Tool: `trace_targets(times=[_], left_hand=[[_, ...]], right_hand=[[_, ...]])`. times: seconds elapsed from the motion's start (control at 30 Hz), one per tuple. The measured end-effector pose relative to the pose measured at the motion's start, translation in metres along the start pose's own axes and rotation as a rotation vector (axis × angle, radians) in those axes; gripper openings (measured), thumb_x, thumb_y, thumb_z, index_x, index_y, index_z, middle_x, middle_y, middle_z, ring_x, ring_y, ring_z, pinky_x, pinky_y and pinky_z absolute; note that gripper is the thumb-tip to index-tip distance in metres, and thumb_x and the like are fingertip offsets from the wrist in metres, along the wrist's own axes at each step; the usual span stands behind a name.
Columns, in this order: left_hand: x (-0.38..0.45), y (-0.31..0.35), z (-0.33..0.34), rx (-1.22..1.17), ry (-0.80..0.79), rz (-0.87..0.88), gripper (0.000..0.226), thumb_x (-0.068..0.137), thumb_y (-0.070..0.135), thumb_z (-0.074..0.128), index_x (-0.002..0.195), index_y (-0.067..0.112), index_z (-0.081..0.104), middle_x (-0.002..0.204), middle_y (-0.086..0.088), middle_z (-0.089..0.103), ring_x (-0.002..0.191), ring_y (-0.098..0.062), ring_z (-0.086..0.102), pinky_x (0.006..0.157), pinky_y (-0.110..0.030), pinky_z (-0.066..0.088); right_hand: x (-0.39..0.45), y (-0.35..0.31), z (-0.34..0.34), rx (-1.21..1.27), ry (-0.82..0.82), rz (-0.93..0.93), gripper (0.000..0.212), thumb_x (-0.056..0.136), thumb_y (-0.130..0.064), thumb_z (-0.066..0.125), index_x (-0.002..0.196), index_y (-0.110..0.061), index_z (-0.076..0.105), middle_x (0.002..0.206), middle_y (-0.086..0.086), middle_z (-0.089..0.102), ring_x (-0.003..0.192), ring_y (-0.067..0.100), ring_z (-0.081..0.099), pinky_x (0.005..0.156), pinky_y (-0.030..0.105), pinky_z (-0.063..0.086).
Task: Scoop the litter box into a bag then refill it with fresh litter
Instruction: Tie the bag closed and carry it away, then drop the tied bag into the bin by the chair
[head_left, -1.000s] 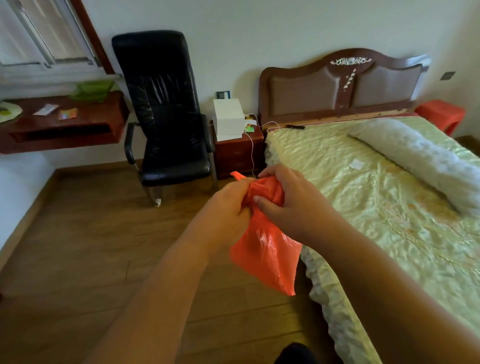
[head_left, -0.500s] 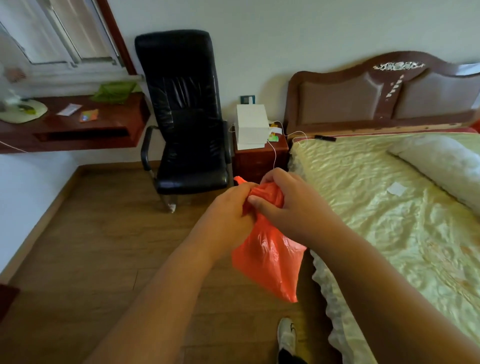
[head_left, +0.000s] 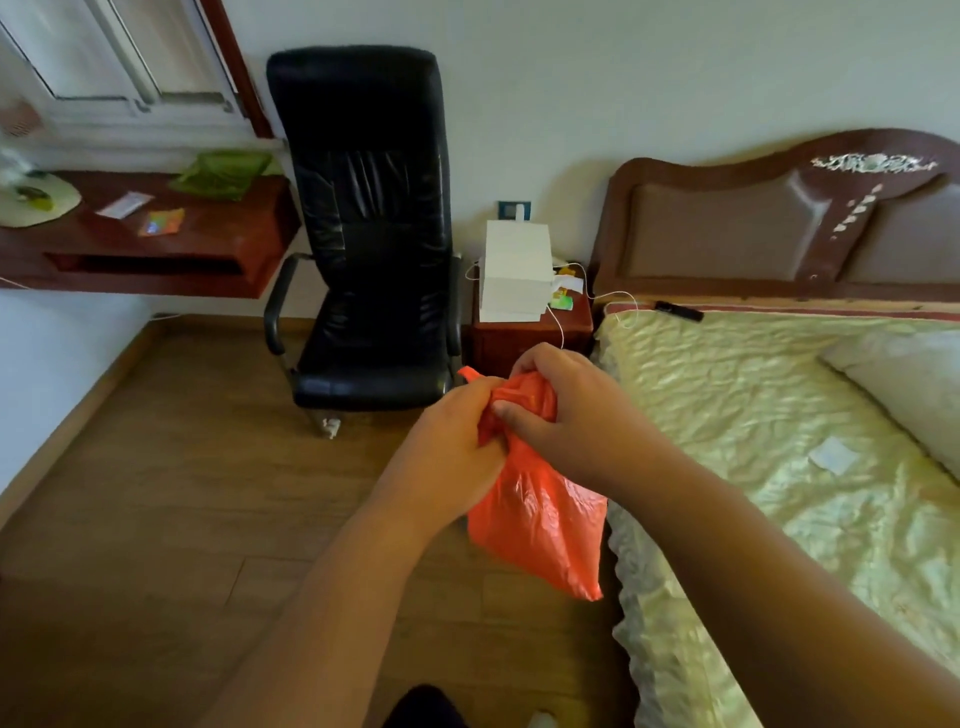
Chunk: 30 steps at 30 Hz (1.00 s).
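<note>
An orange-red plastic bag (head_left: 540, 525) hangs in front of me above the wooden floor, its body drooping down and to the right. My left hand (head_left: 452, 447) and my right hand (head_left: 566, 410) both clutch the bunched top of the bag, knuckles close together, fingers pinching the crumpled plastic. A small corner of the bag sticks out above my left hand. No litter box, scoop or litter is in view.
A black leather chair (head_left: 369, 249) stands ahead by the wall. A dark red nightstand (head_left: 524, 338) with a white box (head_left: 517, 270) sits between the chair and the bed (head_left: 779, 441) on the right. A wall-mounted desk (head_left: 150, 244) is at left.
The view has swung left, so the bed and chair sit further right in frame. Both hands keep holding the bag's top in the same grip.
</note>
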<state>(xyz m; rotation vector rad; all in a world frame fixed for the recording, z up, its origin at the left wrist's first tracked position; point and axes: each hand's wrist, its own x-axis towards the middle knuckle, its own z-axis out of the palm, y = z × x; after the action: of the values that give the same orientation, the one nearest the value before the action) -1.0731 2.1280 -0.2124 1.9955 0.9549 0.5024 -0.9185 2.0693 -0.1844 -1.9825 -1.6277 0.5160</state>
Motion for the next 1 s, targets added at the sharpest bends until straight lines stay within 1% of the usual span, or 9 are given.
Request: trace_targets(times=[0.1,0.2,0.3,0.43,0.6,0.7,0.77,0.9,1.0], left_hand=[[0.04,-0.007,-0.001,0.019,-0.012,-0.002,0.031,0.1,0.032,0.061,0.13,0.038,0.058,0.107,0.016,0.063,0.092,-0.004,0.067,0.08,-0.028,0.061],[0.083,-0.017,-0.005,0.032,-0.024,-0.015,0.034,0.099,0.032,0.062,0.132,0.036,0.056,0.109,0.012,0.064,0.093,-0.009,0.067,0.084,-0.034,0.061],[0.129,-0.028,-0.015,0.04,-0.07,-0.004,0.038,0.098,0.031,0.063,0.135,0.035,0.055,0.112,0.012,0.063,0.095,-0.009,0.066,0.086,-0.034,0.061],[0.188,-0.043,-0.037,0.035,-0.147,0.037,0.037,0.099,0.032,0.063,0.134,0.037,0.056,0.111,0.017,0.063,0.096,-0.004,0.065,0.084,-0.028,0.059],[0.257,-0.069,-0.054,0.049,-0.232,0.029,0.035,0.099,0.035,0.062,0.133,0.037,0.056,0.114,0.015,0.063,0.097,-0.007,0.065,0.089,-0.034,0.06],[0.292,-0.088,-0.053,0.054,-0.239,-0.01,0.036,0.099,0.035,0.062,0.134,0.036,0.056,0.113,0.014,0.062,0.096,-0.008,0.065,0.087,-0.034,0.06],[0.313,-0.101,-0.047,0.052,-0.236,-0.043,0.036,0.099,0.035,0.062,0.134,0.034,0.055,0.112,0.014,0.062,0.096,-0.007,0.065,0.087,-0.032,0.06],[0.35,-0.138,-0.023,0.048,-0.228,-0.131,0.033,0.098,0.035,0.064,0.13,0.034,0.057,0.11,0.012,0.064,0.095,-0.007,0.065,0.088,-0.034,0.059],[0.37,-0.178,0.006,0.051,-0.224,-0.197,0.032,0.095,0.028,0.065,0.126,0.035,0.059,0.108,0.01,0.065,0.095,-0.008,0.064,0.086,-0.036,0.059]], right_hand=[[0.033,0.013,-0.005,-0.012,0.006,0.013,0.031,0.091,-0.053,0.064,0.115,-0.039,0.05,0.107,-0.017,0.05,0.084,-0.002,0.049,0.064,0.01,0.035],[0.07,0.023,-0.006,0.0,0.015,0.05,0.031,0.091,-0.052,0.065,0.115,-0.038,0.052,0.108,-0.016,0.051,0.086,-0.001,0.051,0.065,0.012,0.038],[0.109,0.03,-0.005,-0.007,0.047,0.084,0.032,0.091,-0.052,0.066,0.117,-0.037,0.053,0.109,-0.016,0.052,0.088,0.002,0.05,0.066,0.012,0.038],[0.161,0.036,-0.002,0.005,0.087,0.145,0.032,0.091,-0.05,0.066,0.117,-0.037,0.054,0.106,-0.017,0.049,0.087,0.002,0.051,0.068,0.012,0.039],[0.227,0.047,0.012,0.038,0.097,0.238,0.034,0.091,-0.051,0.065,0.12,-0.038,0.052,0.11,-0.014,0.051,0.091,0.004,0.053,0.071,0.017,0.047],[0.263,0.063,0.022,0.039,0.058,0.259,0.036,0.092,-0.05,0.066,0.123,-0.038,0.051,0.115,-0.014,0.051,0.093,0.005,0.051,0.068,0.012,0.04],[0.285,0.077,0.03,0.051,0.03,0.267,0.037,0.092,-0.049,0.066,0.123,-0.039,0.05,0.118,-0.014,0.051,0.096,0.006,0.052,0.068,0.013,0.04],[0.321,0.119,0.059,0.073,-0.058,0.299,0.043,0.093,-0.047,0.065,0.13,-0.037,0.047,0.122,-0.01,0.05,0.1,0.01,0.055,0.073,0.018,0.046],[0.339,0.155,0.089,0.083,-0.136,0.313,0.045,0.093,-0.043,0.066,0.133,-0.035,0.046,0.124,-0.007,0.049,0.104,0.014,0.055,0.082,0.026,0.05]])
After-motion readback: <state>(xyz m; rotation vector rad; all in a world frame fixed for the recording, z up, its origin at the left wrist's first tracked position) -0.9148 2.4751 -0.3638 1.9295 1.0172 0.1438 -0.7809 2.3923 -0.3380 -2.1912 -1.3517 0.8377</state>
